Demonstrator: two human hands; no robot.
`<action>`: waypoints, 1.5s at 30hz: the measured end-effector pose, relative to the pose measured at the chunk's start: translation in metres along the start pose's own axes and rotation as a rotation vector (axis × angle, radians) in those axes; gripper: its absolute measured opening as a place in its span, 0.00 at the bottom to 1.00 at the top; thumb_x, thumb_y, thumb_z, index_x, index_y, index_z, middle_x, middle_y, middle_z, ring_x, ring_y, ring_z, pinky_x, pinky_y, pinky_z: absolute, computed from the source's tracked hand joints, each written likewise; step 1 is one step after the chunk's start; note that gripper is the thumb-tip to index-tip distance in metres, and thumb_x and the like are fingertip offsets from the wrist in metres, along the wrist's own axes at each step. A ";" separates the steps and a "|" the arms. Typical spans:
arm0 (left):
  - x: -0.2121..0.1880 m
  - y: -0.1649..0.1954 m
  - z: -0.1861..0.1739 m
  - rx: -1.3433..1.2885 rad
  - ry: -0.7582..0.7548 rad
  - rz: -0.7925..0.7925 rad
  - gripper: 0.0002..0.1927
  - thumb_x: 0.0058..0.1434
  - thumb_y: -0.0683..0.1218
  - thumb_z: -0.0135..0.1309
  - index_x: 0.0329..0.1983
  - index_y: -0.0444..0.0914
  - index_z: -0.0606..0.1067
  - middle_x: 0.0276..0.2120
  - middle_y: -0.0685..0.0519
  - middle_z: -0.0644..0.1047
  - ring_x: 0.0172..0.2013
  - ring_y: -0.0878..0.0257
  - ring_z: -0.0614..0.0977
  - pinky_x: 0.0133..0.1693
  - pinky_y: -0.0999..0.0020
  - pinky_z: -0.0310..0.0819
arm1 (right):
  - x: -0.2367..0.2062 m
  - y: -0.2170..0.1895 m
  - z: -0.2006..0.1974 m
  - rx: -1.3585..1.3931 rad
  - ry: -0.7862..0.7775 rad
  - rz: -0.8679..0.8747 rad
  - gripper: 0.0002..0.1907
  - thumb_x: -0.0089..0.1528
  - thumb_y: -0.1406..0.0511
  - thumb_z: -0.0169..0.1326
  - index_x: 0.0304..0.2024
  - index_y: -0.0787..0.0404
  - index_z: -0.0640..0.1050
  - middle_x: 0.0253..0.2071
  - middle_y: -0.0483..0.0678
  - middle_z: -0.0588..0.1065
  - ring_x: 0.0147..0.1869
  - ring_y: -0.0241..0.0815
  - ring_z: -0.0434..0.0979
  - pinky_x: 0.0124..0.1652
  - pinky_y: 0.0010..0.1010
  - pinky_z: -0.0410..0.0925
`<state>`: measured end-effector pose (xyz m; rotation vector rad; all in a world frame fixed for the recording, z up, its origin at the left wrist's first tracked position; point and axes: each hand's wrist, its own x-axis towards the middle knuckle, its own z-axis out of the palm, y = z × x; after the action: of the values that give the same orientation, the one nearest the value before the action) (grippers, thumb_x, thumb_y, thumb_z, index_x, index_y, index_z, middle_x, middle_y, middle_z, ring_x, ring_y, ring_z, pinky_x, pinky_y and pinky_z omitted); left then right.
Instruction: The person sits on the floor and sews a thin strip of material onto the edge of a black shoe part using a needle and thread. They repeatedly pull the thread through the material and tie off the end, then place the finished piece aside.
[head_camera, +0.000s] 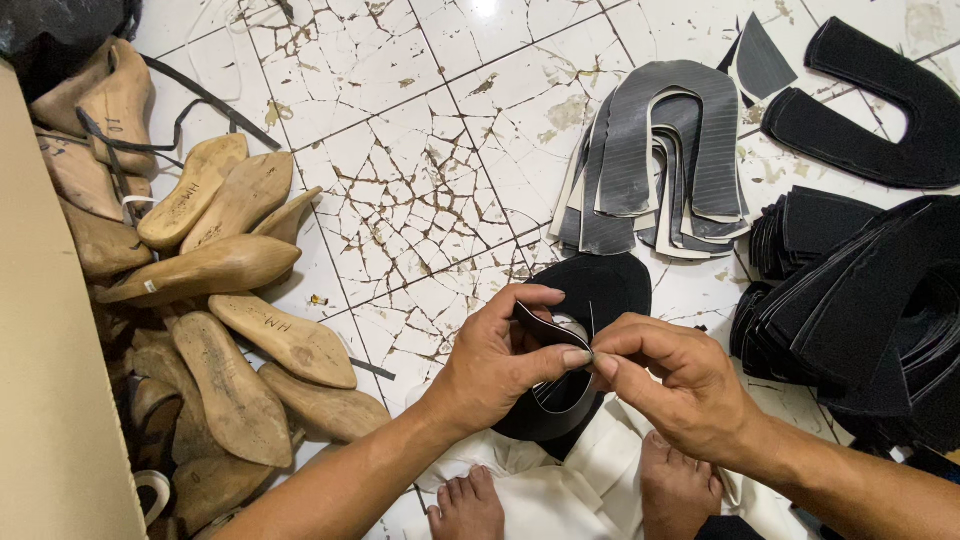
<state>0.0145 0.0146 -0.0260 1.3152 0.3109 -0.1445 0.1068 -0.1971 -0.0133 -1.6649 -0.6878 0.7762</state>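
Note:
My left hand (495, 360) grips a black curved shoe upper piece (590, 290) by its folded edge. My right hand (675, 375) pinches the same edge right beside the left thumb, fingertips of both hands touching at the middle. The black piece hangs over white cloth (590, 480) that lies across my lap, and my bare feet (470, 505) show below it. Part of the piece is hidden behind my hands.
Several wooden shoe lasts (215, 270) are piled at the left beside a tan cardboard wall (50, 400). A stack of grey U-shaped cut pieces (660, 150) lies on the cracked white tile floor (420, 180). Black cut pieces (870, 300) are heaped at the right.

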 end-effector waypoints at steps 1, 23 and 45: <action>0.000 0.000 0.000 0.017 0.005 0.001 0.32 0.55 0.46 0.68 0.61 0.36 0.70 0.40 0.55 0.75 0.39 0.71 0.78 0.39 0.76 0.76 | 0.000 0.000 0.000 0.001 -0.001 -0.006 0.07 0.64 0.69 0.54 0.37 0.66 0.82 0.35 0.48 0.80 0.36 0.34 0.82 0.35 0.25 0.75; -0.001 0.002 -0.001 0.006 -0.010 -0.007 0.30 0.55 0.45 0.67 0.60 0.36 0.70 0.41 0.54 0.76 0.39 0.70 0.79 0.40 0.75 0.77 | 0.000 -0.001 -0.002 -0.025 -0.010 -0.006 0.08 0.63 0.68 0.54 0.37 0.66 0.82 0.34 0.47 0.81 0.35 0.34 0.82 0.34 0.25 0.74; -0.002 0.002 0.000 0.035 -0.005 0.009 0.31 0.56 0.48 0.68 0.60 0.36 0.71 0.39 0.54 0.78 0.37 0.71 0.80 0.38 0.76 0.78 | 0.001 -0.003 -0.001 -0.078 -0.001 -0.031 0.07 0.63 0.69 0.54 0.35 0.65 0.82 0.31 0.45 0.80 0.34 0.33 0.81 0.33 0.25 0.74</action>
<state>0.0128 0.0155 -0.0231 1.3507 0.2996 -0.1461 0.1078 -0.1960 -0.0102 -1.7207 -0.7512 0.7367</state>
